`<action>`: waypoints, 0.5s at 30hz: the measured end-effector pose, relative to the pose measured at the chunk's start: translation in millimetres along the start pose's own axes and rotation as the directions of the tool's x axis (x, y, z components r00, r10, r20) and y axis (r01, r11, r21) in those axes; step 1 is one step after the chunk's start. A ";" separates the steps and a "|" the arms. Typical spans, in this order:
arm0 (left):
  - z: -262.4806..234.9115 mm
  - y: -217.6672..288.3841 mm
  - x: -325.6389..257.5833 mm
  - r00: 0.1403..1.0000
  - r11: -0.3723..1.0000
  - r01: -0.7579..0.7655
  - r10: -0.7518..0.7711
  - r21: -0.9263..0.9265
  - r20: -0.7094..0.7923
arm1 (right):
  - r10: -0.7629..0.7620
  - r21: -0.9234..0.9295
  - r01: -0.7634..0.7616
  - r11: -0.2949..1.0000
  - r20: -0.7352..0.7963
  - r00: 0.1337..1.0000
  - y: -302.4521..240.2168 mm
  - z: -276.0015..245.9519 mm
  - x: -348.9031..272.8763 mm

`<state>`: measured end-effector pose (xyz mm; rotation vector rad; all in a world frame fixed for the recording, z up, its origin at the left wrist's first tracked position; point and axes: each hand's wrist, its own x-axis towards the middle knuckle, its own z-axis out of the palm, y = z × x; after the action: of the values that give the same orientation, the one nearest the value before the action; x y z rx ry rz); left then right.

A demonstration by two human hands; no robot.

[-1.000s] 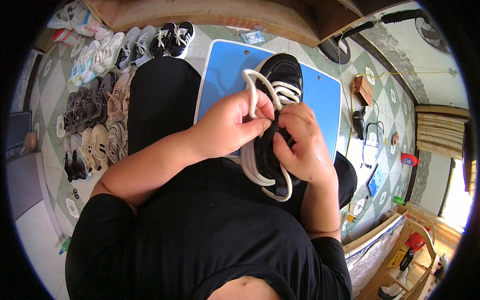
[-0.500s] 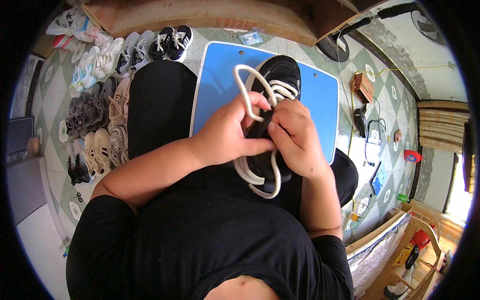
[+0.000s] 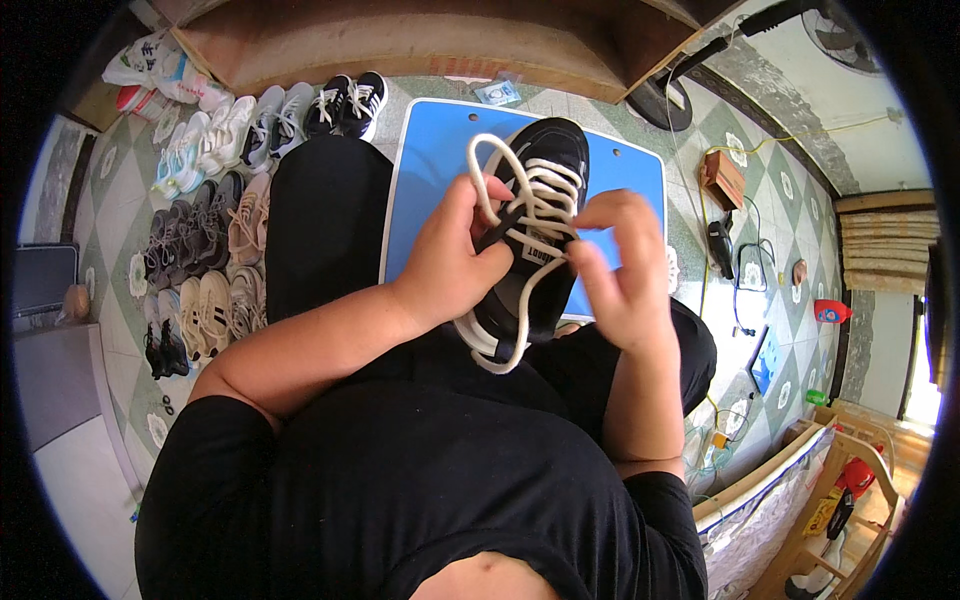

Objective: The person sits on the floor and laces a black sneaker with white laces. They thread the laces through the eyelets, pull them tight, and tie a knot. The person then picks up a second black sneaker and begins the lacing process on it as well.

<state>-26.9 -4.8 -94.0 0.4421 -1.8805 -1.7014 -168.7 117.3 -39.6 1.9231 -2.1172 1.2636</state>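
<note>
A black sneaker (image 3: 540, 165) with white laces lies toe-away on a blue board (image 3: 430, 170) across my lap. My left hand (image 3: 455, 255) pinches a white lace (image 3: 478, 165) that loops up over the shoe's left side. My right hand (image 3: 620, 270) sits at the shoe's right side, fingers bent over the laced tongue and gripping a lace strand. Loose lace loops hang below the heel (image 3: 495, 355).
Several pairs of shoes (image 3: 200, 230) stand in rows on the tiled floor to my left. A wooden bed frame (image 3: 420, 40) runs along the top. Cables, a small wooden box (image 3: 722, 178) and a tablet (image 3: 765, 360) lie on the right.
Both hands have spread apart on the shoe. The left hand has pulled the lace loop up and left, and the right hand has shifted to the shoe's right side.
</note>
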 end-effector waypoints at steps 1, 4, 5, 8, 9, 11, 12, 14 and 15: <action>1.1 -2.5 0.5 1.000 1.000 -0.008 0.008 -0.001 -0.002 | -0.033 -0.093 0.038 0.995 0.054 0.998 -6.0 3.5 0.6; 3.5 -3.9 0.3 0.999 0.999 -0.041 0.041 -0.014 -0.029 | -0.072 -0.264 0.104 0.959 0.127 0.989 -17.6 13.1 5.0; 3.3 -4.0 0.7 0.999 0.999 -0.036 0.036 -0.016 -0.030 | -0.088 -0.263 0.122 0.957 0.138 0.987 -15.8 13.7 5.0; 4.6 -6.5 -1.4 0.998 0.998 -0.032 0.035 0.053 -0.051 | -0.194 0.137 0.176 0.975 0.130 0.972 -12.5 11.4 6.0; 4.8 -4.9 -2.8 0.997 0.996 -0.031 0.037 0.088 -0.064 | -0.225 0.351 0.170 0.921 0.123 0.967 -12.7 7.3 4.5; 5.8 -5.2 -3.1 0.997 0.996 0.053 -0.058 -0.075 -0.054 | -0.279 0.742 0.125 0.659 0.087 0.956 -11.5 -7.5 0.9; 4.7 -7.8 0.9 0.996 0.985 0.082 -0.085 -0.152 -0.019 | -0.206 0.876 0.114 0.468 -0.017 0.978 -11.0 -10.7 -3.4; 4.2 -5.7 2.5 0.998 0.992 0.067 -0.068 -0.109 -0.002 | -0.115 0.952 0.079 0.295 -0.047 0.992 -3.4 -15.6 -6.8; 4.0 -3.6 0.7 0.998 0.996 0.065 -0.065 -0.054 -0.002 | -0.083 0.958 0.047 0.284 -0.024 0.996 -5.0 -16.1 -8.3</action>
<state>-30.4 -2.5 -97.6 0.4898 -1.8315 -1.7881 -170.4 133.5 -30.3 2.1961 -1.1431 2.9718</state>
